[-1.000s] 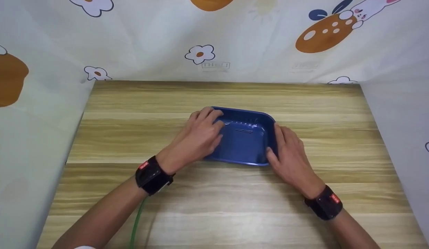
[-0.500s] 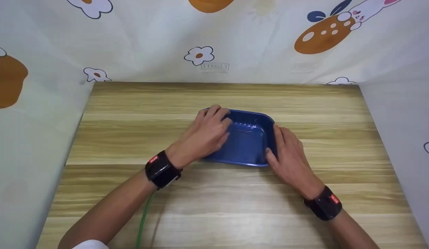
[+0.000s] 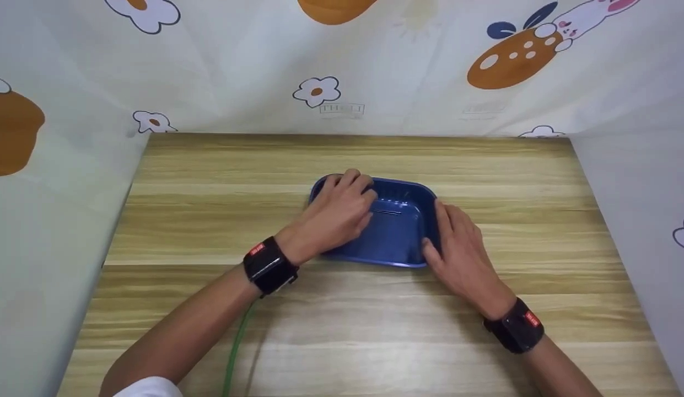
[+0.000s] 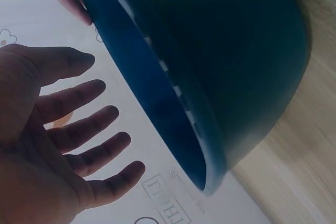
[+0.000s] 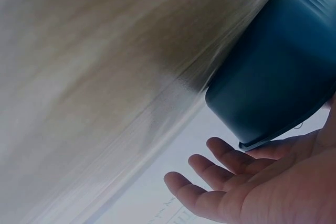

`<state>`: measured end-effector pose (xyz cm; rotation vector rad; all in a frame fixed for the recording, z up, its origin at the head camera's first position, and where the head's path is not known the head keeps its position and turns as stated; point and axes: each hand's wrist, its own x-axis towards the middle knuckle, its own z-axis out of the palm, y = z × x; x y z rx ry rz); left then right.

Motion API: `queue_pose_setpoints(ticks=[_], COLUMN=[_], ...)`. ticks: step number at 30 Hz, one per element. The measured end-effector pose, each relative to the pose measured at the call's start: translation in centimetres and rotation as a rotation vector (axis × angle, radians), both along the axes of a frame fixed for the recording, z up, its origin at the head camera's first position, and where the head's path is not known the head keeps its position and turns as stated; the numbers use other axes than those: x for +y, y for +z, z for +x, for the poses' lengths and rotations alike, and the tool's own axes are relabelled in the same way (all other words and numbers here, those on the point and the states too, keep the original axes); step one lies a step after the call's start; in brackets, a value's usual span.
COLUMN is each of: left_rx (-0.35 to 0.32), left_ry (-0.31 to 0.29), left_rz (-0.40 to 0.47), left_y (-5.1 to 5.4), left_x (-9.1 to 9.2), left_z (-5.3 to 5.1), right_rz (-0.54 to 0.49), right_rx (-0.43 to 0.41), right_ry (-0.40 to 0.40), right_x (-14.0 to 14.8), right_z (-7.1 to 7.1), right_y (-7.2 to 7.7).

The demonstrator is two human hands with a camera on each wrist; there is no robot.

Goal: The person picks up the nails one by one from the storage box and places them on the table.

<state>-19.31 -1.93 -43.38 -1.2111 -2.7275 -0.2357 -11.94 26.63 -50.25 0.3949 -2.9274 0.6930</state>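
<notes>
On the table (image 3: pixel 353 342) stands a blue, seemingly slotted basin (image 3: pixel 388 240).

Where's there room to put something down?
The striped wooden table is bare behind the shiny blue rectangular tub, up to the white printed sheet; also in front, between the thin green cable and the right black wristband. It's crowded at the tub: the left hand is over it, the right hand holds its right side.

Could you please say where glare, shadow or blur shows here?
Head view: pale glare on the tabletop, small glints inside the blue basin; left wrist view: the basin's outside is dimly lit; right wrist view: the tabletop looks soft, darkly shadowed beside the basin.
</notes>
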Motion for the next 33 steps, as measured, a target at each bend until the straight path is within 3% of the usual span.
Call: queue_pose_setpoints(ticks=[13, 26, 33], left_rx=[-0.011, 0.067, 0.012], left_ry=[-0.051, -0.098, -0.096], left_rz=[-0.071, -0.233, -0.237], left_y=[-0.9, -2.3, -2.9], left_x=[1.3, 2.9, 3.3], left_z=[-0.4, -0.5, -0.9], right_rz=[0.004, 0.008, 0.011], right_rx=[-0.019, -0.017, -0.01], right_ry=[-0.012, -0.009, -0.008], right_x=[-0.1, -0.1, -0.1], right_z=[0.0, 0.1, 0.0], right_y=[0.0, 0.0, 0.0])
